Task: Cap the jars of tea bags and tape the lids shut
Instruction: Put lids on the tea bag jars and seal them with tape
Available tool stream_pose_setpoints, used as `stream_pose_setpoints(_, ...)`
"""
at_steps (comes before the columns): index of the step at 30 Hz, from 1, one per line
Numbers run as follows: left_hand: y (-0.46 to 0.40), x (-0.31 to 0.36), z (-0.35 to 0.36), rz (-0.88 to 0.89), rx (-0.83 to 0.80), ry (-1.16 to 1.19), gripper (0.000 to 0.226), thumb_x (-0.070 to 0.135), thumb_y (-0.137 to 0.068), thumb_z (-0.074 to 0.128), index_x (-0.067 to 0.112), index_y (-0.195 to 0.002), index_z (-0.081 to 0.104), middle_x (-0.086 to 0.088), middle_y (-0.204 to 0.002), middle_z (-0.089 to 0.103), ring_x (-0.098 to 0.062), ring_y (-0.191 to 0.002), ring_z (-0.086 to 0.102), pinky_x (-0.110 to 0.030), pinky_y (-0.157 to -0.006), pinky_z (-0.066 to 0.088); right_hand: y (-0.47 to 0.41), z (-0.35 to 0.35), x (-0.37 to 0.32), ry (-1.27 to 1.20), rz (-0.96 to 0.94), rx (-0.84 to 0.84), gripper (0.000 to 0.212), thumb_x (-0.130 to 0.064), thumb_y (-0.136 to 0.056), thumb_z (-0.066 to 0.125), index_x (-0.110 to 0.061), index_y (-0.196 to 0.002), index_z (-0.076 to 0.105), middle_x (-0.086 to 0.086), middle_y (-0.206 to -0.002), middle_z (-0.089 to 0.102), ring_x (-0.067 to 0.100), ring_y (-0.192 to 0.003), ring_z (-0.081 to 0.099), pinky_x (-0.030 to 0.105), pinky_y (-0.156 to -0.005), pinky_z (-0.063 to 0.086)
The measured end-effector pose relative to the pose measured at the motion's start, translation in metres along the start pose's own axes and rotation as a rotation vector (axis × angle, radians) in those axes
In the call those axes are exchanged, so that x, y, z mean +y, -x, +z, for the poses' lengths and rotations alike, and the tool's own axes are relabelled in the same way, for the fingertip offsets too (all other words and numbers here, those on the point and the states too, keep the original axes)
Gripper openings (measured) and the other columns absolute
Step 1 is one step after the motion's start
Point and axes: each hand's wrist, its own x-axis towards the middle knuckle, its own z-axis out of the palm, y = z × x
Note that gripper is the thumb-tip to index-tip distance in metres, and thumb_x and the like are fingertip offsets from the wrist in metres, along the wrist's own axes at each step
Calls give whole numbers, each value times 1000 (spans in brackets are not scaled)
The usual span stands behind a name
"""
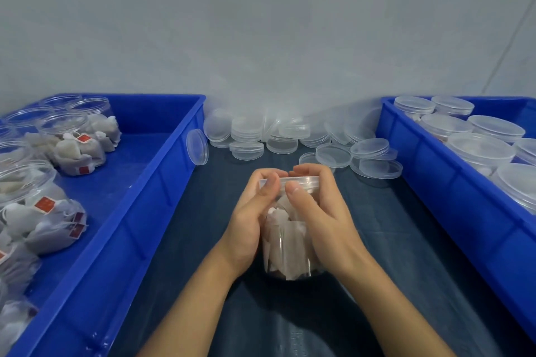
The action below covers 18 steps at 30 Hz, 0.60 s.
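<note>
Head cam: clear jar [285, 252] packed with white tea bags, upright on dark tabletop [391, 240] between blue bins. Left hand [252, 211] and right hand [319, 209] both curled around translucent lid [301, 182], holding it on the mouth.

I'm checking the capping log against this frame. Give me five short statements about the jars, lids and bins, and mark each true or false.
1. Both hands hold the jar of tea bags at the middle of the table. True: left hand and right hand have their grip on it.
2. This jar has no lid. False: a clear lid sits on its top.
3. The left bin holds uncapped jars. True.
4. The spare lids are stacked inside the left bin. False: they lie on the table by the wall.
5. The right bin holds jars without lids. False: its jars are capped.
</note>
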Motion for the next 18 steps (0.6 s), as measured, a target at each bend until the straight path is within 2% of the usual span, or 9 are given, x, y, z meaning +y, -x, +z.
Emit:
stream_pose_setpoints(5,-3,-6,-3,6,15,22,69,60,-88,69,5,-127,56,-23,-114,64,-34,-101,65,-51,-91,52,-1,-3,3,-26,5,-21,37,-68,-88,54,-49,-120,54,-6,-108,73,22,-103,71,59,-95,55)
stream_pose_setpoints(8,-5,-8,-4,22,14,17,73,65,-84,74,7,-125,57,-20,-113,64,-31,-100,65,-47,-90,54,-3,-5,6,4,20,-28,35,-65,-93,45,-48,-123,53,-7,-111,71,25,-108,68,61,-98,52)
stream_pose_setpoints(11,-6,-9,-4,30,11,3,82,73,-78,78,9,-125,58,-19,-114,66,-29,-101,67,-45,-90,56,-4,-6,8,40,18,-18,34,-62,-95,38,-48,-122,53,-6,-109,72,22,-105,68,61,-96,52)
stream_pose_setpoints(13,-6,-9,-4,33,23,-2,78,70,-82,76,9,-126,58,-19,-116,66,-29,-102,68,-45,-91,56,-4,-6,8,49,13,-18,37,-65,-95,35,-48,-124,52,-8,-111,72,20,-107,68,59,-98,51)
stream_pose_setpoints(15,-6,-9,-2,39,34,-14,74,66,-87,69,6,-128,56,-20,-116,66,-28,-102,68,-46,-91,56,-3,-6,8,42,5,-25,43,-73,-93,38,-49,-127,52,-8,-116,71,18,-111,68,56,-100,50)
stream_pose_setpoints(18,-3,-6,1,30,22,-16,77,65,-93,63,1,-135,52,-38,-124,60,-37,-106,64,-63,-102,49,-4,-5,8,37,-11,-18,42,-73,-88,54,-51,-124,52,-6,-116,72,16,-107,71,54,-98,55)
